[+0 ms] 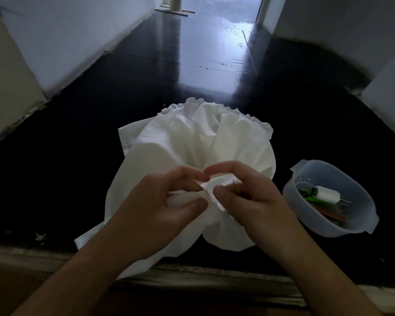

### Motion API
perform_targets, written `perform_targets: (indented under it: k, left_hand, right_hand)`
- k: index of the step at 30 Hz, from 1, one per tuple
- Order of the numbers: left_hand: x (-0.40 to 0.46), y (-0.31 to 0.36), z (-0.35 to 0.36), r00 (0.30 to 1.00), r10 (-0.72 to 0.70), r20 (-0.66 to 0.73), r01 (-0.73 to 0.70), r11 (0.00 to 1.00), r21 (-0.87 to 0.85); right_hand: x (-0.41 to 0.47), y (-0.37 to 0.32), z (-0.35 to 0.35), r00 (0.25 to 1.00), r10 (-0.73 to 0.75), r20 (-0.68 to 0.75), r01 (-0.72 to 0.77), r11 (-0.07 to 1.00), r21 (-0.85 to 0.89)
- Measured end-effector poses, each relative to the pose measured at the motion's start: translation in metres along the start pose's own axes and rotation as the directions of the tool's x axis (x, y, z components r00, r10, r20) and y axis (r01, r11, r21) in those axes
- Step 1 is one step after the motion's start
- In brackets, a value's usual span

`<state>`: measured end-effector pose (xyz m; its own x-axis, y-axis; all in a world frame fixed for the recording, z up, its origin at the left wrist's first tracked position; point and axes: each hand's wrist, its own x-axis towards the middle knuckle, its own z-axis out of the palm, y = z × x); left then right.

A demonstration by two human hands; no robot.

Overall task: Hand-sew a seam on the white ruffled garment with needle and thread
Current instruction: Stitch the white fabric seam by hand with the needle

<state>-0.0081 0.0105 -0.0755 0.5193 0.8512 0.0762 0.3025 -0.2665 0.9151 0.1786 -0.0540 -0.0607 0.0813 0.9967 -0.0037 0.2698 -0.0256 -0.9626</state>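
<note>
The white ruffled garment (192, 142) lies bunched on the dark floor in front of me, its frilled edge at the far side. My left hand (164, 206) pinches a gathered fold of the fabric between thumb and fingers. My right hand (249, 195) meets it at the same fold, fingers curled, with a thin needle (234, 183) showing between the fingers. The thread is too fine to make out.
A translucent plastic tub (310, 224) stands on the floor to the right, holding a white thread spool (326, 194), green-handled tools and other sewing bits. A worn step edge (192, 277) runs below the garment. White walls flank the dark glossy floor (78, 133).
</note>
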Motion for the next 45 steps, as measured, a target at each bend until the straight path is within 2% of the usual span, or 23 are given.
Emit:
perform_targets:
  k: [4,9,19,24,27,30,37,42,45]
  left_hand:
    - [0.0,0.002,0.0,1.0,-0.009,0.007,0.01,1.0,-0.03]
    - [-0.001,0.0,0.0,1.0,-0.008,-0.001,0.008,0.999,-0.043]
    - [0.0,-0.002,-0.011,0.988,-0.131,0.081,0.138,0.986,-0.093]
    - [0.0,-0.003,-0.012,0.995,-0.071,0.073,0.076,0.995,-0.068]
    - [-0.001,-0.002,-0.012,0.997,-0.03,0.077,0.034,0.998,-0.051]
    - [-0.001,-0.001,-0.014,0.997,-0.026,0.072,0.03,0.998,-0.046]
    - [0.001,-0.002,-0.024,0.998,-0.039,0.058,0.04,0.999,-0.012]
    - [0.003,-0.006,-0.03,0.999,-0.039,0.008,0.038,0.995,0.092]
    - [0.005,-0.008,-0.033,0.998,-0.049,0.045,0.043,0.99,0.131]
  right_hand:
    - [0.004,0.005,-0.001,0.998,0.045,0.04,-0.046,0.999,0.023]
    - [0.007,0.01,-0.002,0.999,0.019,0.034,-0.014,0.99,-0.143]
    - [0.008,0.012,-0.009,0.998,0.044,-0.044,-0.048,0.994,-0.096]
    - [0.005,0.006,-0.011,0.999,0.021,0.045,-0.021,1.0,0.002]
    - [0.004,0.005,-0.009,0.995,-0.026,0.101,0.033,0.997,-0.073]
    - [0.006,0.011,-0.009,0.997,-0.063,0.044,0.068,0.989,-0.132]
    - [0.008,0.014,-0.011,1.0,-0.013,-0.008,0.013,0.998,-0.058]
    - [0.008,0.015,-0.011,1.0,-0.002,-0.031,-0.001,0.997,-0.074]
    - [0.008,0.015,-0.008,1.0,-0.019,-0.015,0.017,0.994,-0.106]
